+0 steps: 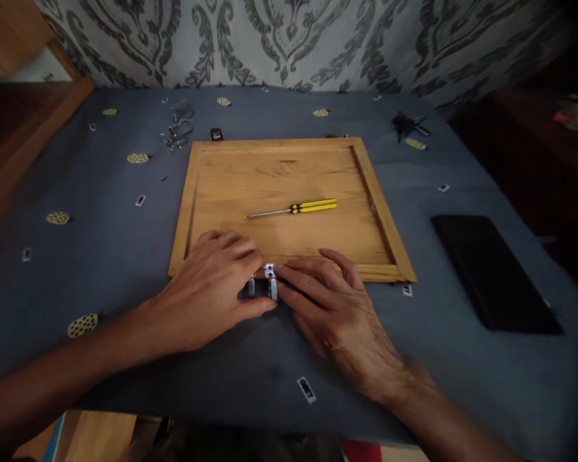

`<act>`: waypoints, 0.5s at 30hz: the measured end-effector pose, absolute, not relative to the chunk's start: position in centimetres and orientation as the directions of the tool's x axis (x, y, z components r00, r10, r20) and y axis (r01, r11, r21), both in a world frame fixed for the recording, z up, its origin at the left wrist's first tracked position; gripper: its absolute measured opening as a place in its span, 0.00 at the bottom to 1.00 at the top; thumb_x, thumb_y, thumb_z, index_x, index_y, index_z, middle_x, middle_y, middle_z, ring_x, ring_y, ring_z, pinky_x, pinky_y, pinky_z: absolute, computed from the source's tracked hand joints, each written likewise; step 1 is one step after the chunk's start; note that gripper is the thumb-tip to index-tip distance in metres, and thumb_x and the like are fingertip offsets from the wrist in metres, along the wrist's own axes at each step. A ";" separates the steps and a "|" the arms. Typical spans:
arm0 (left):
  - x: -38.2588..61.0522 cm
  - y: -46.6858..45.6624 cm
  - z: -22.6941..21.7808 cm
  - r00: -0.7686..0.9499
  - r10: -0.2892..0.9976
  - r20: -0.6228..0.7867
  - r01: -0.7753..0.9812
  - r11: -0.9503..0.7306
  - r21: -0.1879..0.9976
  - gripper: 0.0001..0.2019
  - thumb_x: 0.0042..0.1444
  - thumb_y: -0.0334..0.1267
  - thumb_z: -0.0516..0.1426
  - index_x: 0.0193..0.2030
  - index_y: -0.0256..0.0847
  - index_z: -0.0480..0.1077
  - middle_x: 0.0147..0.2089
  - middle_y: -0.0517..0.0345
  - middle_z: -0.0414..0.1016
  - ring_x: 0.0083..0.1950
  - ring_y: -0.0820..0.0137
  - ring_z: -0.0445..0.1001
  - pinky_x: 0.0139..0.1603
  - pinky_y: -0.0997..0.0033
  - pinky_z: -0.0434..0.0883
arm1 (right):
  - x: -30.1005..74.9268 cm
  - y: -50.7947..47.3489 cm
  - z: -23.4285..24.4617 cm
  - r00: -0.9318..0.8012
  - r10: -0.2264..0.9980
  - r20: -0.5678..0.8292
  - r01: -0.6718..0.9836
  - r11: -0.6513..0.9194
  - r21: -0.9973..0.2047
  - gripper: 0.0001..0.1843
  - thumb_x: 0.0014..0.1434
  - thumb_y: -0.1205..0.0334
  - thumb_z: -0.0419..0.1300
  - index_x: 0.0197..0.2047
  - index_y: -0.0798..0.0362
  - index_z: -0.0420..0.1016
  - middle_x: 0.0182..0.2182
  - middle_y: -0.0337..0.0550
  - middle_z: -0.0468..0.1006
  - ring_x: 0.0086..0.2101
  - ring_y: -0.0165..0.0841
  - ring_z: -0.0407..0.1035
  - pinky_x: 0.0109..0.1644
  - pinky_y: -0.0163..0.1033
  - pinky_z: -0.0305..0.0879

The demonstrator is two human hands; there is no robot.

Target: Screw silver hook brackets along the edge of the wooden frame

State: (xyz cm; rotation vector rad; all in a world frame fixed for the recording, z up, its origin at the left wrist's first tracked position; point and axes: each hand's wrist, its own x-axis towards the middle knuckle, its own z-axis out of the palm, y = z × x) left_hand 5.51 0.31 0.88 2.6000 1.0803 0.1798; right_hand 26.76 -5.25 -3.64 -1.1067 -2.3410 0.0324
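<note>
A wooden framed panel (289,173) lies flat on a blue cloth. A yellow-handled screwdriver (298,207) rests on its middle, shaft pointing left. At the panel's near edge sits a small silver metal hinge (270,280). My left hand (212,289) is curled around the hinge from the left, thumb and fingertips pinching it. My right hand (332,308) lies flat beside it, fingers stretched and touching the hinge from the right.
A black phone (494,269) lies on the cloth at the right. More metal hardware (177,131) sits at the back left, and dark keys (407,125) at the back right. Patterned wall behind; wooden furniture at far left.
</note>
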 end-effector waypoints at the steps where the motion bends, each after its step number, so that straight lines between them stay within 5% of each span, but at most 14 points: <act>1: 5.5 0.3 0.9 0.706 0.708 -0.003 0.667 -0.663 0.340 0.15 0.60 0.48 0.68 0.43 0.38 0.78 0.42 0.54 0.78 0.48 0.57 0.74 0.53 0.52 0.68 | 26.8 -5.2 -3.6 -0.512 0.721 0.468 0.708 0.662 -0.245 0.15 0.75 0.64 0.52 0.51 0.53 0.81 0.52 0.42 0.86 0.52 0.39 0.74 0.67 0.53 0.55; 15: 5.2 0.2 0.5 0.714 0.700 0.017 0.653 -0.675 0.344 0.15 0.62 0.49 0.65 0.43 0.39 0.77 0.46 0.52 0.78 0.49 0.56 0.74 0.51 0.52 0.68 | 26.8 -5.3 -3.6 -0.500 0.746 0.440 0.712 0.643 -0.280 0.13 0.73 0.66 0.56 0.53 0.50 0.81 0.55 0.40 0.85 0.54 0.40 0.73 0.68 0.55 0.56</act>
